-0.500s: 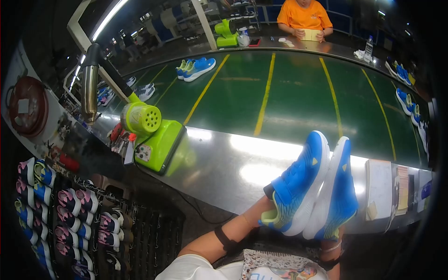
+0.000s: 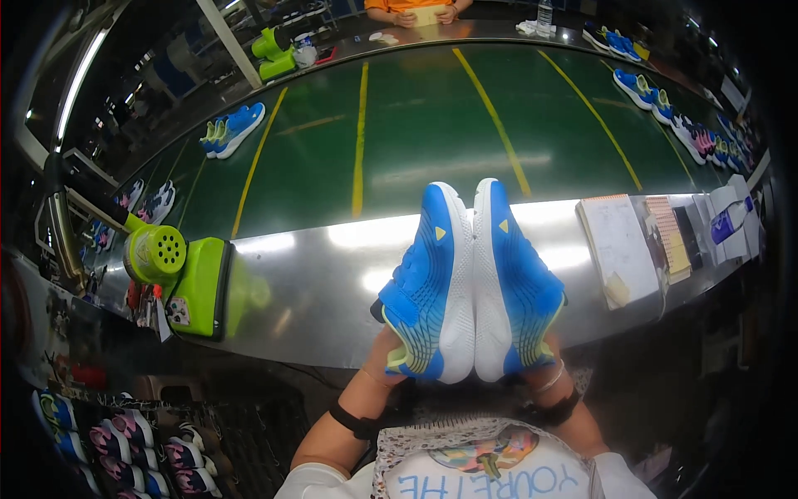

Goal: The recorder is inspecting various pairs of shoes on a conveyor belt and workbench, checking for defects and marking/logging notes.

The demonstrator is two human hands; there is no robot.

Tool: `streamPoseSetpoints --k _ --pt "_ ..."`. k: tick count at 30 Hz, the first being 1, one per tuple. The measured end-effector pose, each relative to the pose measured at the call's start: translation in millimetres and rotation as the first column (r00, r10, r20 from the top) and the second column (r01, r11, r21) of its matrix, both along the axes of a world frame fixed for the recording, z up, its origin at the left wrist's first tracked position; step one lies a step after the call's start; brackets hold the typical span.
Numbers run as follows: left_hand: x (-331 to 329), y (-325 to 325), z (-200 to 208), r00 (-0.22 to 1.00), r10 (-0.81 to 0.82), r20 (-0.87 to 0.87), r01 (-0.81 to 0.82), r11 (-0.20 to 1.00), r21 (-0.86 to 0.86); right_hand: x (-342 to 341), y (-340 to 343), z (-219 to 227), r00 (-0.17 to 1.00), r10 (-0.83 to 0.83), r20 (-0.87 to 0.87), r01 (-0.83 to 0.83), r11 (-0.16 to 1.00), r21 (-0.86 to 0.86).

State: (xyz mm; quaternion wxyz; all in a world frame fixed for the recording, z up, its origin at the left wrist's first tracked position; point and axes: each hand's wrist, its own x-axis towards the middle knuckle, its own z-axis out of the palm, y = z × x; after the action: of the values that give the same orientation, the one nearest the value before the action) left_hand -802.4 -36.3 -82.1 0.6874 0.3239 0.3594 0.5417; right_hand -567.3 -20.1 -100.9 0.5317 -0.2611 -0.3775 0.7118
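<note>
Two blue sneakers with white soles stand toe-up in front of me, sole against sole. My left hand [image 2: 383, 353] holds the left sneaker [image 2: 428, 274] at its heel opening, with the fingers hidden by the shoe. On the other side my right hand [image 2: 546, 373] holds the right sneaker [image 2: 519, 283] the same way, its fingers hidden too. Pale yellow triangles mark the uppers, and yellow-green lining shows at the openings. Both shoes are above the near edge of the metal table [image 2: 312, 320].
Beyond the table runs a green conveyor belt [image 2: 416, 141] with yellow lines, carrying more shoes [image 2: 233, 130]. A lime-green blower machine [image 2: 195, 287] stands left; notepads [image 2: 619, 249] and a purple-labelled bottle [image 2: 731, 220] lie right. Racked shoes [image 2: 120, 449] fill the lower left. Across the belt sits a person in orange [image 2: 411, 12].
My view has swung right and down. The two sneakers have turned from a slanted pose to nearly upright, with their soles now evenly together. Both hands still hold them.
</note>
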Motion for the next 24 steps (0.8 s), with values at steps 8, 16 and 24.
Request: streamPoseSetpoints --k 8,16,24 --pt "2.5 -2.0 8.5 0.937 0.073 0.343 0.013 0.970 -0.242 -3.6 -4.6 -1.8 0.988 0.036 0.152 -0.041 0.999 0.029" --pt "2.9 0.8 14.9 0.929 0.076 0.362 0.026 0.963 -0.269 -1.9 -2.5 -0.3 0.957 0.050 0.287 -0.064 0.997 0.041" --pt "4.7 1.4 12.9 0.973 0.015 0.232 0.029 0.982 -0.185 -5.7 -0.5 -10.6 0.924 0.088 -0.371 -0.202 0.938 -0.281"
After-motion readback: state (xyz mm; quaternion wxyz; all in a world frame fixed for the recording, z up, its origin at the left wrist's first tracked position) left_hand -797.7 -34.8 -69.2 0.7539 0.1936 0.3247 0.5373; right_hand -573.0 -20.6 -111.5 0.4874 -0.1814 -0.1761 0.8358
